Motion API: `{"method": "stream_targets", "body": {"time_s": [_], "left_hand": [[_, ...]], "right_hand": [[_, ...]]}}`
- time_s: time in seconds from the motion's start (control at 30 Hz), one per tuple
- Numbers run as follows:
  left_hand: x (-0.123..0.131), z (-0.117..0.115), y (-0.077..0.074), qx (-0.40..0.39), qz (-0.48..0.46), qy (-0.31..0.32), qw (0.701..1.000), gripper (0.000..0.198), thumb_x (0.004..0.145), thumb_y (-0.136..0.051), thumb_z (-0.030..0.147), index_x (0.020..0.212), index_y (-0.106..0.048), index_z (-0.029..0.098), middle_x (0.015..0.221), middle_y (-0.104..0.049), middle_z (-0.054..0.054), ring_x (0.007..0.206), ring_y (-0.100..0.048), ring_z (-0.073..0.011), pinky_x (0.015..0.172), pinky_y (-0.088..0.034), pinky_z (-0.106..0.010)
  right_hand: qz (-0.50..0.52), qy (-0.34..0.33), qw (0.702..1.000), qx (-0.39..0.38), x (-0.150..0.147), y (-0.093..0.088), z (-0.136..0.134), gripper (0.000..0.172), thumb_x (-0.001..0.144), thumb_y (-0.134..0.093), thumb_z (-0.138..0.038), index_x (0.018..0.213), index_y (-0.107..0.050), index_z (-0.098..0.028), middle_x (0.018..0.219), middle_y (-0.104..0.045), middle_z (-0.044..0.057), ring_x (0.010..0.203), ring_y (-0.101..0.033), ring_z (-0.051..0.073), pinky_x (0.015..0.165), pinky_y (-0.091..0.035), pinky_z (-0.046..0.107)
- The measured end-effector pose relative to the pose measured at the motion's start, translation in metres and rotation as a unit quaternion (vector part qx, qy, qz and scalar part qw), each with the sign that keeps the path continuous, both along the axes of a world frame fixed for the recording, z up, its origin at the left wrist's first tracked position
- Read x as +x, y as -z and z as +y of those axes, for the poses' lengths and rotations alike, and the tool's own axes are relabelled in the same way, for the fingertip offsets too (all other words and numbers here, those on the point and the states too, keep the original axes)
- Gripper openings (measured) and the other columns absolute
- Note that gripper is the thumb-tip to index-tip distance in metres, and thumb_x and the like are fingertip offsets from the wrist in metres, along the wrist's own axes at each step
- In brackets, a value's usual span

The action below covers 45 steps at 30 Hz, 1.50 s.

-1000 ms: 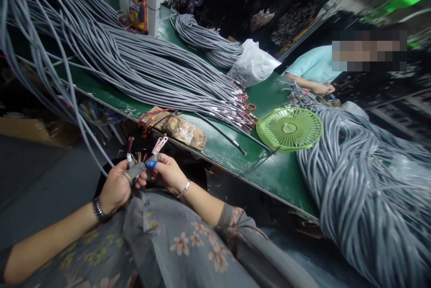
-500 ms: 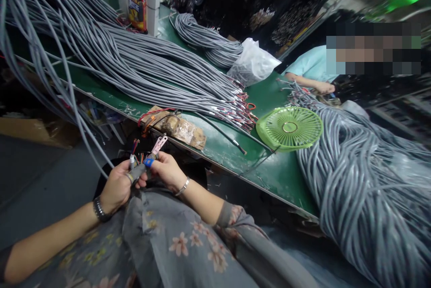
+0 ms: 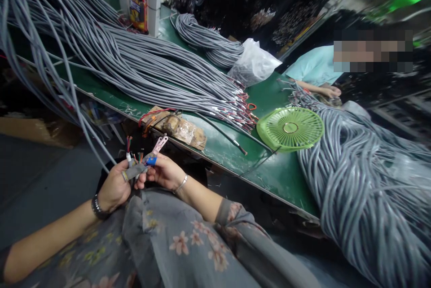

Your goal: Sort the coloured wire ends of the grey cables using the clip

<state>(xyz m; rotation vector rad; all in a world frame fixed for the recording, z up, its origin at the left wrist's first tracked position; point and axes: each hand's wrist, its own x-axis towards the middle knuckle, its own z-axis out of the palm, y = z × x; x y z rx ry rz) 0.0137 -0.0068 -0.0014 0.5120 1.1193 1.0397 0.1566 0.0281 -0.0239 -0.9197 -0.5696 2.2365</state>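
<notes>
Cable end [image 3: 134,172] flatter, in left hand [image 3: 113,185]

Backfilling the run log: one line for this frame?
left hand: grips grey cable end | right hand: holds pink tool at coloured wires | green table: cable bundles, green fan

A dark wristwatch [image 3: 97,207] bands one wrist, a thin silver bangle [image 3: 181,184] the other, above grey floral clothing [image 3: 188,243].
</notes>
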Motion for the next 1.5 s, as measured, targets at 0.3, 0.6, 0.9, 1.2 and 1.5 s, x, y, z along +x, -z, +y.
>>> {"method": "stream_targets", "body": {"time_s": [0.3,0.6,0.9,1.2,1.5], "left_hand": [[0.002,0.001,0.002,-0.002,0.029,-0.001,1.000,0.029,0.047,-0.085,0.031,0.065,-0.068,0.016,0.044,-0.062,0.002,0.036,-0.051,-0.0096,0.037,-0.038,-0.019],[0.001,-0.001,0.001,0.001,0.047,-0.048,0.998,0.025,0.045,-0.081,0.027,0.060,-0.064,0.017,0.045,-0.064,0.003,0.037,-0.053,-0.0097,0.038,-0.041,-0.019],[0.004,-0.002,-0.006,0.018,0.068,-0.048,0.996,0.025,0.047,-0.080,0.029,0.061,-0.063,0.017,0.044,-0.063,0.003,0.036,-0.052,-0.0092,0.038,-0.039,-0.018],[0.007,-0.001,-0.009,0.031,0.074,-0.062,0.995,0.025,0.049,-0.080,0.030,0.063,-0.065,0.017,0.045,-0.064,0.003,0.037,-0.053,-0.0098,0.040,-0.039,-0.019],[0.009,0.003,-0.029,0.015,0.032,-0.042,0.999,0.028,0.044,-0.085,0.028,0.059,-0.064,0.017,0.043,-0.061,0.002,0.037,-0.051,-0.0098,0.037,-0.037,-0.019]], "right_hand": [[-0.021,0.032,0.999,0.014,0.000,0.007,0.004,0.025,0.075,-0.078,-0.032,0.077,-0.059,-0.017,0.058,-0.056,-0.005,0.045,-0.043,0.007,0.043,-0.041,0.018],[-0.001,0.041,0.999,-0.007,0.017,0.014,-0.001,0.016,0.085,-0.066,-0.030,0.082,-0.061,-0.016,0.069,-0.061,-0.001,0.053,-0.049,0.009,0.049,-0.047,0.020],[-0.062,0.027,0.995,0.069,0.012,0.004,-0.007,0.051,0.059,-0.086,-0.057,0.073,-0.058,-0.017,0.057,-0.055,-0.005,0.048,-0.047,0.008,0.046,-0.045,0.022],[-0.095,0.065,0.987,0.111,0.011,0.000,-0.013,0.046,0.053,-0.090,-0.047,0.061,-0.055,-0.018,0.045,-0.051,-0.008,0.042,-0.041,0.005,0.046,-0.041,0.021],[-0.048,0.098,0.994,0.022,0.019,-0.012,0.018,0.052,0.085,-0.060,-0.069,0.081,-0.063,-0.016,0.067,-0.062,-0.001,0.054,-0.053,0.009,0.052,-0.049,0.022]]}}
